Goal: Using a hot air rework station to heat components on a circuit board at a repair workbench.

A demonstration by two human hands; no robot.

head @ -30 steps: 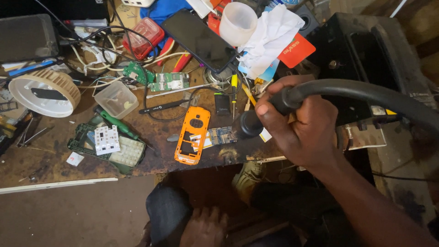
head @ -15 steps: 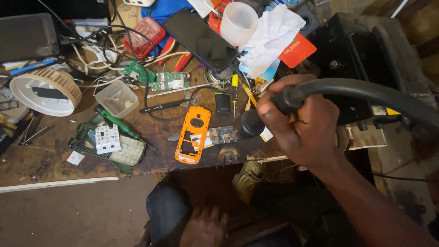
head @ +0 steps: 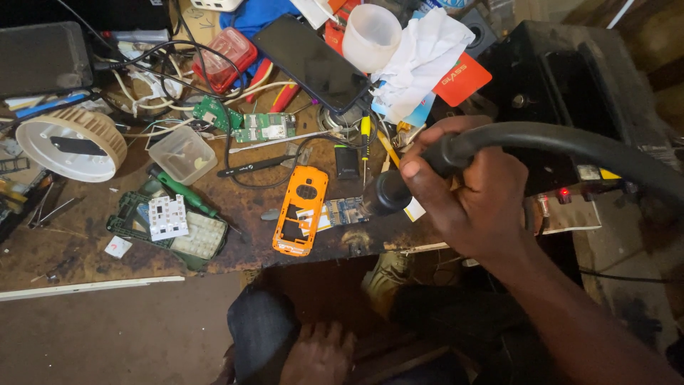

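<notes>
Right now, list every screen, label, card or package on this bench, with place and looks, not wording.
Black smartphone with dark screen: top centre, tilted rectangle.
Orange-red card with white print: beside crumpled white paper.
Red-lidded clear plastic box: left of phone.
Small clear plastic tub: centre-left, empty-looking.

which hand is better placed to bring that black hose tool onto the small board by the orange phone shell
Right. The right hand already grips the black hose-fed handpiece, its tip just beside the small circuit board next to the orange phone shell. The left hand rests on the lap below the worn wooden bench.
</notes>
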